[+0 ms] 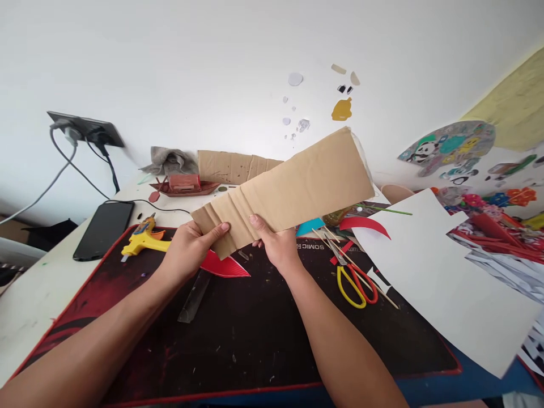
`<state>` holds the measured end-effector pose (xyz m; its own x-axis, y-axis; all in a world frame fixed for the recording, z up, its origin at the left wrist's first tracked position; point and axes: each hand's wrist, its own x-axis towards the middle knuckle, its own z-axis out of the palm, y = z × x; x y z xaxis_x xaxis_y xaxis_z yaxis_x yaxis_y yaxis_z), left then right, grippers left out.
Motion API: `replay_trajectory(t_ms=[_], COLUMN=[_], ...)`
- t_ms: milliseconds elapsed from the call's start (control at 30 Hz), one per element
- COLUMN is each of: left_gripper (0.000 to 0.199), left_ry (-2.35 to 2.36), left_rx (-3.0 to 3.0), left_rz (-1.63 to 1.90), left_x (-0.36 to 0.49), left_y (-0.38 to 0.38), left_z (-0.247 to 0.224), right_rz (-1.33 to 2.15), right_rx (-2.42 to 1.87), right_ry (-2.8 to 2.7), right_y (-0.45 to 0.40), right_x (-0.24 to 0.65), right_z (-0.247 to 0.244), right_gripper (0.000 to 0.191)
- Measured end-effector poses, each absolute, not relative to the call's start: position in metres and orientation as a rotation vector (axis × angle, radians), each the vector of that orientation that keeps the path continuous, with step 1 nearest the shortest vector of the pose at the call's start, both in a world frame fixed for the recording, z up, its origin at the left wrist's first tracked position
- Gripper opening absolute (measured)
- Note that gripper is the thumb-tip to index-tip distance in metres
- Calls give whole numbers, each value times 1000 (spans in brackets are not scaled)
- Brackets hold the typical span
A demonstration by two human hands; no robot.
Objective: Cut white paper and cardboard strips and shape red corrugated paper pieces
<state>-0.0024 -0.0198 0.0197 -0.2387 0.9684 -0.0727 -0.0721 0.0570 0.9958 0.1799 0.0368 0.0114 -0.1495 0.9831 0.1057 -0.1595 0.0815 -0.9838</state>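
Observation:
A long strip of brown cardboard is held up over the dark desk mat, tilted with its right end higher. Several crease lines cross its left part. My left hand grips the creased left end, thumb on the front face. Closer to the middle, my right hand pinches the lower edge, thumb also on the front; the other fingers are mostly hidden behind. Below the left hand lies a red pointed piece, partly covered, and a clear ruler.
A yellow glue gun and a phone lie left. Scissors, thin sticks and a red curved strip lie right, beside a large white sheet. A model boat and another cardboard piece stand near the wall.

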Motion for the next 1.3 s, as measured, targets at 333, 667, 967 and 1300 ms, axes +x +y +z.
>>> replay_trajectory(t_ms=[333, 667, 967, 1300], left_gripper=[53, 45, 48, 46], left_ry=[1316, 1458, 1400, 1285], left_rx=[1008, 1213, 1088, 1078], left_rz=[1514, 1127, 1255, 983], left_x=[18, -30, -9, -40], left_y=[-24, -22, -32, -23], left_z=[12, 52, 45, 34], right_rz=[1541, 1644, 1556, 1564], right_rx=[-856, -809, -792, -814], right_ry=[-1340, -1578, -1535, -1705], right_y=[40, 35, 31, 21], right_x=[187, 192, 189, 190], right_z=[-1, 2, 1, 7], right_gripper=[54, 51, 49, 42])
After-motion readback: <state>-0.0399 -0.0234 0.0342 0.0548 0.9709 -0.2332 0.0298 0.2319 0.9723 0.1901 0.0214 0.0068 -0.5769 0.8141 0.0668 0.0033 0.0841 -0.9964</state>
